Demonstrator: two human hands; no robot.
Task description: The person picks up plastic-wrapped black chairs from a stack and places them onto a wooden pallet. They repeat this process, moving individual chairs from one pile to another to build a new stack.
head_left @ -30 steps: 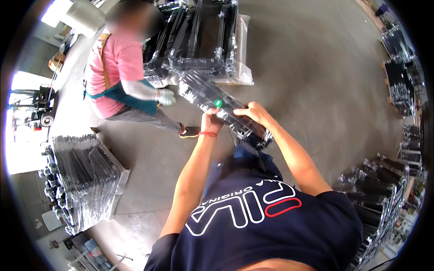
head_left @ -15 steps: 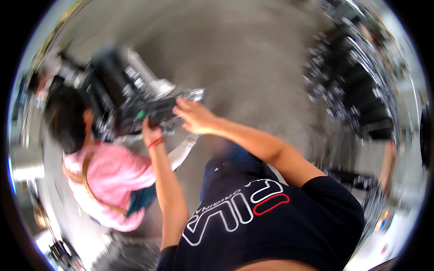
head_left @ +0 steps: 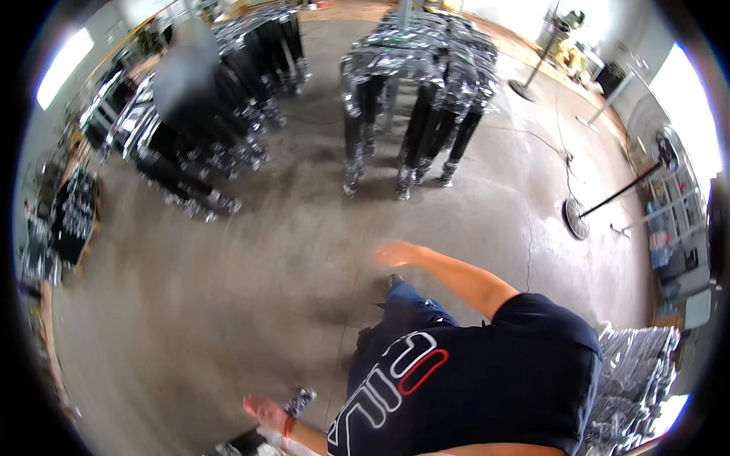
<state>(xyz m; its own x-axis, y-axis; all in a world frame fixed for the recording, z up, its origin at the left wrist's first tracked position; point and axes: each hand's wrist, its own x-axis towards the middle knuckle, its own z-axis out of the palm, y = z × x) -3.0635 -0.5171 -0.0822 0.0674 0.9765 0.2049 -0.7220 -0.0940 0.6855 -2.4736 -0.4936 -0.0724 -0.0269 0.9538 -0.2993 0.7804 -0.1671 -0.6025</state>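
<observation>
While you swung round over the concrete floor (head_left: pixel 228 304), this is how things lay, left to right.

Left stacks: black frames in plastic wrap (head_left: pixel 190 144) stood leaning in rows, likely parked for handling.

Left hand (head_left: pixel 262 410): low by your hip, next to a small wrapped part (head_left: pixel 300 399); too blurred to tell its fingers.

Right hand (head_left: pixel 395 253): flung out over bare floor, fingers apart, holding nothing.

Middle stack: wrapped black frames (head_left: pixel 414 83) stood upright, well apart from you.
</observation>
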